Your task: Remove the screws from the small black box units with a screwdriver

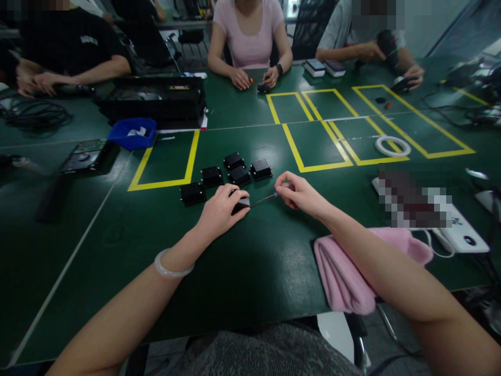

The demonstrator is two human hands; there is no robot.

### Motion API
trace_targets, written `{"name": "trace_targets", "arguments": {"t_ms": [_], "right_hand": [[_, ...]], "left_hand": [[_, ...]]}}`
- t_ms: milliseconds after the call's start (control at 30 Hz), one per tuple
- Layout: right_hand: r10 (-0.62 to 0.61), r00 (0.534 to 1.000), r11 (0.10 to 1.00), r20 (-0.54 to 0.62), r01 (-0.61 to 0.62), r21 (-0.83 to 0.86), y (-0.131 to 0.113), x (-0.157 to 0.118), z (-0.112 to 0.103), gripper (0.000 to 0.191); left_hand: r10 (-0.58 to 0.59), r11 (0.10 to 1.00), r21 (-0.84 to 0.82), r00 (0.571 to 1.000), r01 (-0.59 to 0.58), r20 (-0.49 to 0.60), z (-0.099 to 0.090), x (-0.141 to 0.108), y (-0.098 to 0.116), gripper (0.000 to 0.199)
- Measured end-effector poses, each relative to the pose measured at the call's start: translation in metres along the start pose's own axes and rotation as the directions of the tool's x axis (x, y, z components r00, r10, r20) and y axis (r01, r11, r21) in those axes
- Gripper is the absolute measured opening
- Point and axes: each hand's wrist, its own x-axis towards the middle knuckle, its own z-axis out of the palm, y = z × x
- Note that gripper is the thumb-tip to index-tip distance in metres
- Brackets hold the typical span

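Observation:
My left hand [222, 210] is closed around a small black box [240, 204] and steadies it on the green table [274, 277]. In my right hand [296, 191] is a screwdriver [263, 199], pinched by its handle. Its thin shaft points left, and the tip meets the right side of the box; the exact contact is too small to make out. Just beyond my left hand sit several similar black boxes with small screws at their sides, among them a left one [192, 194] and a right one [261, 169].
A blue tray [133, 134] with small pieces lies back left beside a black metal case [156, 102]. A folded pink cloth [344, 277] lies under my right forearm. A white tape roll [393, 146] and a power bank [464, 235] are at right. Co-workers sit opposite.

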Motion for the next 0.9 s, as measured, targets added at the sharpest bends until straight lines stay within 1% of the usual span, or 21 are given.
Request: {"name": "trace_targets", "arguments": {"t_ms": [133,333,467,633,767,900], "right_hand": [[0.015,1.000,1.000,-0.006,-0.014,0.024,-0.0002,-0.0002,0.0010,0.013],[-0.022,1.000,1.000,-0.004,0.022,0.015,0.0001,0.0001,-0.0001,0.010],[-0.009,1.000,1.000,-0.018,0.009,0.012,-0.0013,-0.0006,0.0009,0.010],[0.011,1.000,0.999,0.008,-0.011,0.052,0.0004,-0.0003,0.0013,0.013],[-0.013,1.000,1.000,-0.014,0.013,-0.002,-0.0002,0.0003,0.0005,0.008],[0.008,1.000,1.000,-0.021,-0.008,-0.020,-0.0022,0.0002,0.0001,0.006]], "left_hand": [[-0.002,1.000,-0.006,1.000,0.002,0.001,-0.0001,0.0004,0.0003,0.031],[-0.016,1.000,-0.010,1.000,0.016,0.007,-0.0005,0.0004,0.0008,0.031],[-0.016,1.000,-0.013,1.000,0.016,0.009,-0.0007,0.0005,0.0008,0.030],[-0.023,1.000,-0.008,1.000,0.023,0.016,-0.0007,0.0007,0.0012,0.032],[-0.011,1.000,-0.004,1.000,0.011,-0.003,-0.0006,0.0005,0.0015,0.031],[-0.012,1.000,-0.002,1.000,0.012,0.002,-0.0007,0.0005,0.0015,0.032]]}}
